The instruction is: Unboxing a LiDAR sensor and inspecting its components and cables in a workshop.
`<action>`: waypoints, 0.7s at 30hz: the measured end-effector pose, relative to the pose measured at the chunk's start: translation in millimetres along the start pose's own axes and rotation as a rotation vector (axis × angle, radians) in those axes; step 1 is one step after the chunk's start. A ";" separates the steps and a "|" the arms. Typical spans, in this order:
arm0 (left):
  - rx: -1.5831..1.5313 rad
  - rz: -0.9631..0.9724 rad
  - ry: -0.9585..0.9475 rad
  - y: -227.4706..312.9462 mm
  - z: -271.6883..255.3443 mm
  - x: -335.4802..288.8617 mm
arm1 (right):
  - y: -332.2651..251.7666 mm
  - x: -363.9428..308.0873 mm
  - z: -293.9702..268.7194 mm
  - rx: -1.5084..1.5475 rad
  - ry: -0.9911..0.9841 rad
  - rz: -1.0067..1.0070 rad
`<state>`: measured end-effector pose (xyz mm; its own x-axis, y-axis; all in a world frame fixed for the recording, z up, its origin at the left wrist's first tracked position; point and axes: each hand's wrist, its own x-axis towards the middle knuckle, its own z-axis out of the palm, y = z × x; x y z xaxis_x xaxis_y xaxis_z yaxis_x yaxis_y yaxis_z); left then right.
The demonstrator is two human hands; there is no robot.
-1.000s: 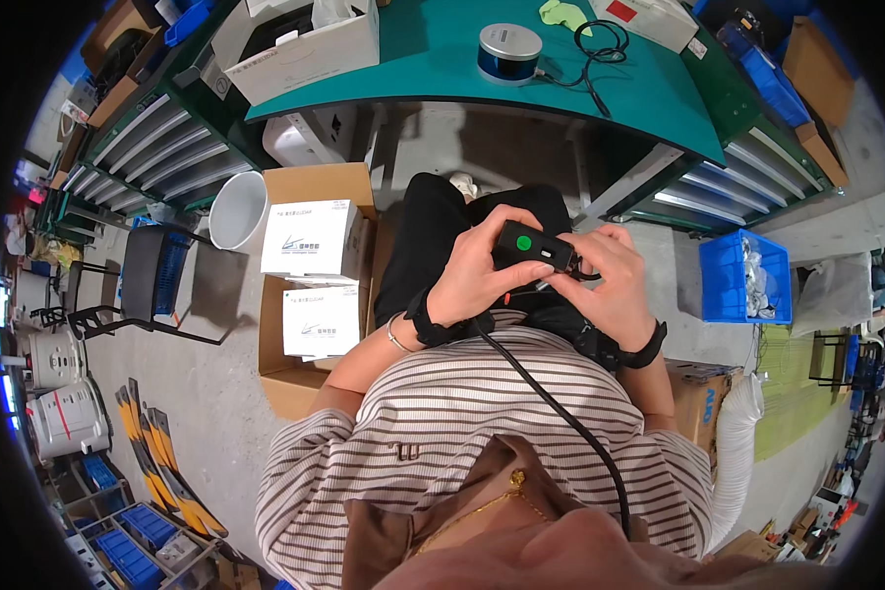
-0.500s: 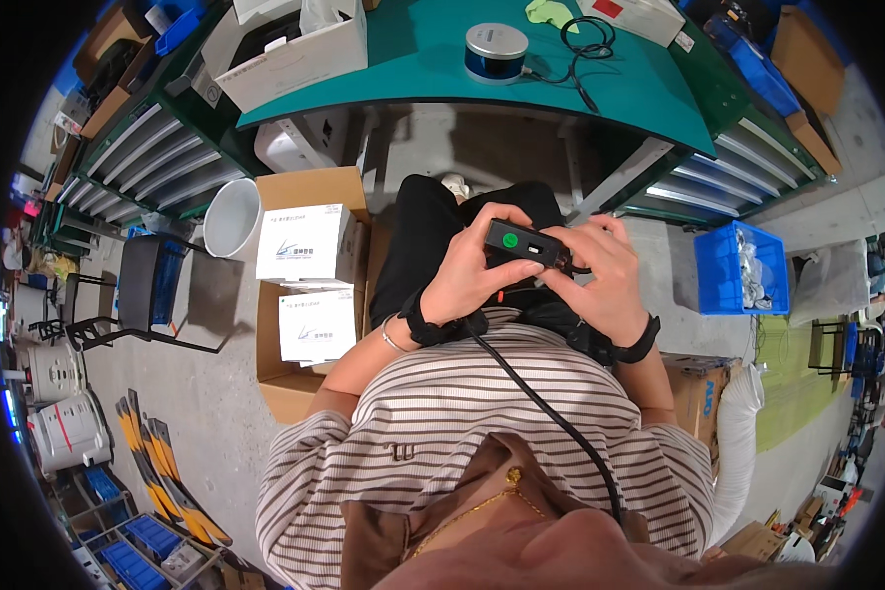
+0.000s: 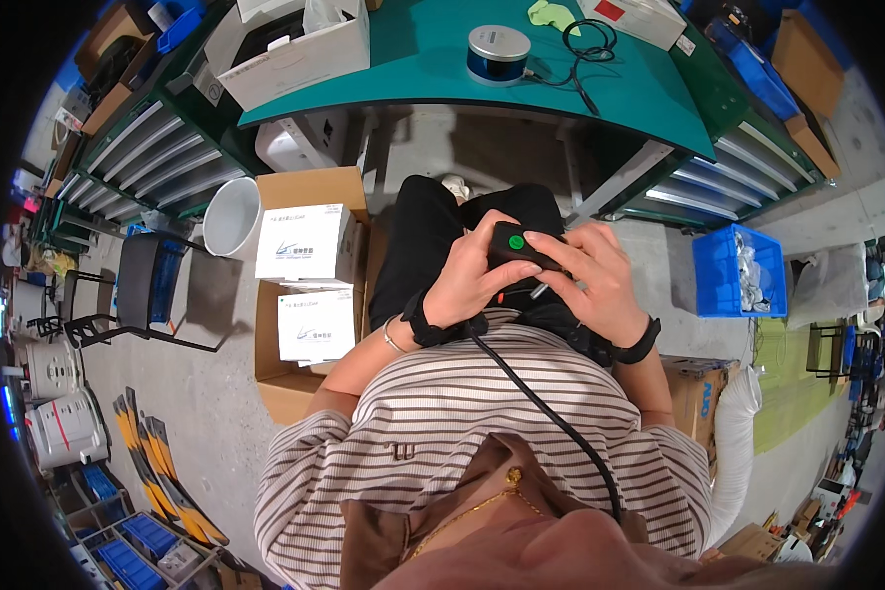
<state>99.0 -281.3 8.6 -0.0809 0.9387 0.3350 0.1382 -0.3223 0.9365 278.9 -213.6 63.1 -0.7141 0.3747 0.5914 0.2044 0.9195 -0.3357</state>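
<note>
Small black device (image 3: 521,248) with green button, lap-level

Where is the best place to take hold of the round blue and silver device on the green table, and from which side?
Probably from above, fingers across the curved side wall of the round blue and silver device. It stands upright and low. Avoid its right side, where the black cable leaves.

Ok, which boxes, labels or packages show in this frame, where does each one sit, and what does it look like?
Upper white box: on the brown carton at the person's left, rectangular, small blue mark.
Lower white box: just below it, same look.
Open white box: green desk, left end.
White package: desk's far right, red label.
Blue crate: floor, right.
Black device: in both hands, green round dot.
</note>
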 end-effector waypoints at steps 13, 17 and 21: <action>0.001 0.104 -0.059 -2.5 -1.8 0.2 | 6.5 -10.0 4.9 0.138 0.200 -0.010; -0.019 0.141 -0.063 -2.2 -1.3 0.7 | 7.4 -10.0 3.3 0.094 0.228 -0.096; -0.023 0.231 -0.042 -4.1 0.3 2.6 | 8.4 -10.3 2.2 0.083 0.222 -0.111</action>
<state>98.5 -277.6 5.5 -0.0085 0.8438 0.5366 0.1259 -0.5315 0.8377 286.5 -210.0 52.6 -0.5625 0.2977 0.7713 0.0710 0.9469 -0.3137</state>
